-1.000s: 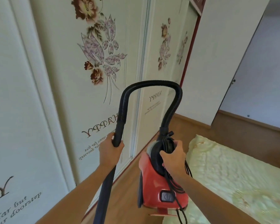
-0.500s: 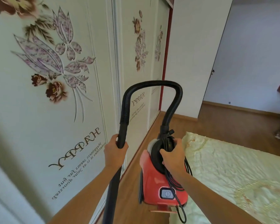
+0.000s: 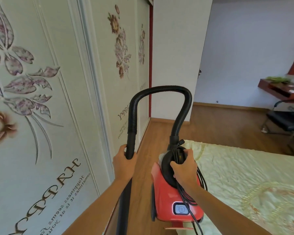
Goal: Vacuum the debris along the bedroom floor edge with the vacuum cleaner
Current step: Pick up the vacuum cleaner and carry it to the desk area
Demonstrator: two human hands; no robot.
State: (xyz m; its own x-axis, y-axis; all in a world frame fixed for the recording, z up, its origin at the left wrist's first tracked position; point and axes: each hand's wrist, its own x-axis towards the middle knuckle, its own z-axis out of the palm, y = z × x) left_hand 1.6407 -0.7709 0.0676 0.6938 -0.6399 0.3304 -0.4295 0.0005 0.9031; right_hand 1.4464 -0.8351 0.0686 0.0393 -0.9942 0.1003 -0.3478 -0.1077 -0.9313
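Observation:
A red canister vacuum cleaner [image 3: 166, 207] hangs in front of me above the wooden floor [image 3: 143, 175]. My right hand [image 3: 185, 168] grips its black top handle together with loops of black power cord [image 3: 190, 197]. A black ribbed hose [image 3: 161, 89] arches up from the canister and down to the rigid black wand [image 3: 131, 145]. My left hand [image 3: 125, 164] grips that wand, which runs down past my forearm out of view. The nozzle is hidden below the frame. No debris is visible on the floor strip.
White sliding wardrobe doors with flower prints [image 3: 46, 116] line the left side. A bed with a pale yellow cover [image 3: 244, 180] fills the right. A narrow floor strip runs between them. Beyond stand a black chair [image 3: 285, 122] and a red-brown shelf [image 3: 278, 89].
The view has swung right and moved forward along the wardrobe; the chair and shelf have come into sight. Both hands keep the same grips on wand and handle.

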